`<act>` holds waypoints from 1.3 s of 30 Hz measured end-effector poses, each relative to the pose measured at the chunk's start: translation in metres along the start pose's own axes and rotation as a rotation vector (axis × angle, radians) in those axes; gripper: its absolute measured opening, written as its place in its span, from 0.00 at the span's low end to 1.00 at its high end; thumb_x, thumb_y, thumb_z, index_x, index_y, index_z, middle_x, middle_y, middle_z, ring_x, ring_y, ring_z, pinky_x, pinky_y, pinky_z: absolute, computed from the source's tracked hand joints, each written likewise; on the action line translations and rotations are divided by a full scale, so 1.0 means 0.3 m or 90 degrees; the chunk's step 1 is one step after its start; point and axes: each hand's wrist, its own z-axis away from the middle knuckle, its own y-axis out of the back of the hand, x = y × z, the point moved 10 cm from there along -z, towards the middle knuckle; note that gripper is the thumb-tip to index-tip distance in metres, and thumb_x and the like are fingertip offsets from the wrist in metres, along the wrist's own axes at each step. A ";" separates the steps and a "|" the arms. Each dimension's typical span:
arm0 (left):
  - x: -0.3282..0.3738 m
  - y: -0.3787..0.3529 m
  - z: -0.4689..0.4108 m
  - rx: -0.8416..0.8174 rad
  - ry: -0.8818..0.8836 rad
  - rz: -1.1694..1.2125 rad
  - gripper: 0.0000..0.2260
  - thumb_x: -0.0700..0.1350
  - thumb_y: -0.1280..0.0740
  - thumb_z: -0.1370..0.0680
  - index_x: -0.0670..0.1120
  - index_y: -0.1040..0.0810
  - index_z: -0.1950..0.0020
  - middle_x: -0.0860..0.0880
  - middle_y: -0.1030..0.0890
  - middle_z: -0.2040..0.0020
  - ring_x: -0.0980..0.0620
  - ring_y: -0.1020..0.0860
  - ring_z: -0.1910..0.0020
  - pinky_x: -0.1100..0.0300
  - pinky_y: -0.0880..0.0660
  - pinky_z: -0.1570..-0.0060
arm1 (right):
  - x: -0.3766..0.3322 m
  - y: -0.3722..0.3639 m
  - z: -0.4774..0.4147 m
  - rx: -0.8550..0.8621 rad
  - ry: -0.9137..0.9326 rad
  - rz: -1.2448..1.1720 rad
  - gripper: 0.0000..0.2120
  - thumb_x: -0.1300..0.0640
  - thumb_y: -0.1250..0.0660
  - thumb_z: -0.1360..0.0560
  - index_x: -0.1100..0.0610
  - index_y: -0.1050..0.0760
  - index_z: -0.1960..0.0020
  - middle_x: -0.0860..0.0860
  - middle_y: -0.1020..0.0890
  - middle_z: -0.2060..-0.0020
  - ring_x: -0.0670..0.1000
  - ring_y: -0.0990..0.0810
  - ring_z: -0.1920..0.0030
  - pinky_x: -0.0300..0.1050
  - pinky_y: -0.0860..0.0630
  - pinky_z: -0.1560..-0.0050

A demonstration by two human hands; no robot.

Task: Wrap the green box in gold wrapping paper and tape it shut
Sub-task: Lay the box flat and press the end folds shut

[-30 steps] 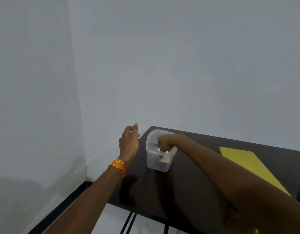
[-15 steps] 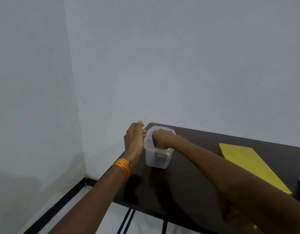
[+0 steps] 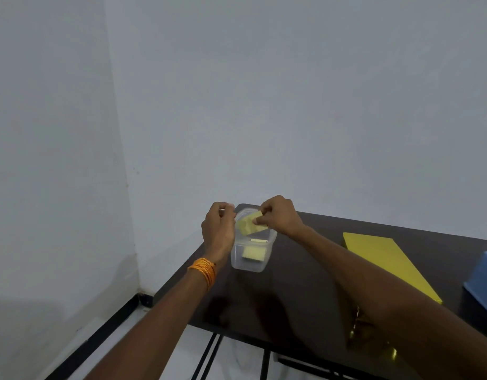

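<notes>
A clear plastic tub (image 3: 238, 263) stands at the far left corner of the dark table (image 3: 286, 303), with pale yellow tape pieces (image 3: 254, 254) inside. My right hand (image 3: 280, 215) pinches one tape piece (image 3: 248, 227) just above the tub's mouth. My left hand (image 3: 219, 229), fingers curled, meets that piece's left end at the tub's rim and seems to pinch it. The flat yellow-green box (image 3: 385, 261) lies to the right. A bit of shiny gold paper (image 3: 359, 322) shows under my right forearm, mostly hidden.
A blue container (image 3: 483, 281) sits at the right edge of the view. White walls close in behind and to the left of the table. The table's left edge drops to the floor beside the tub.
My right hand has come up out of the tub with a tape piece. My left hand has moved from the tub's side up to the piece's left end.
</notes>
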 end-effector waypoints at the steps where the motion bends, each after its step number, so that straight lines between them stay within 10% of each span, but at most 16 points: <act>1: 0.012 -0.013 0.008 -0.003 -0.020 -0.022 0.06 0.47 0.37 0.18 0.47 0.23 0.46 0.47 0.18 0.50 0.47 0.19 0.50 0.55 0.20 0.53 | 0.012 0.029 0.014 0.015 -0.008 -0.036 0.12 0.58 0.21 0.32 0.65 0.20 0.64 0.55 0.21 0.70 0.49 0.24 0.69 0.43 0.25 0.65; 19: 0.199 -0.493 0.396 -0.265 -0.040 0.206 0.09 0.44 0.35 0.18 0.41 0.17 0.49 0.56 0.18 0.65 0.59 0.20 0.63 0.62 0.21 0.57 | 0.155 0.471 0.518 0.145 -0.027 -0.426 0.05 0.59 0.29 0.23 0.59 0.15 0.52 0.53 0.18 0.67 0.49 0.22 0.65 0.40 0.22 0.59; 39: 0.199 -0.616 0.721 -0.313 -0.025 0.260 0.07 0.43 0.31 0.21 0.47 0.15 0.45 0.46 0.14 0.51 0.46 0.16 0.48 0.50 0.18 0.49 | 0.332 0.555 0.852 0.197 -0.047 -0.554 0.07 0.64 0.29 0.24 0.67 0.18 0.49 0.62 0.15 0.58 0.53 0.16 0.60 0.41 0.18 0.56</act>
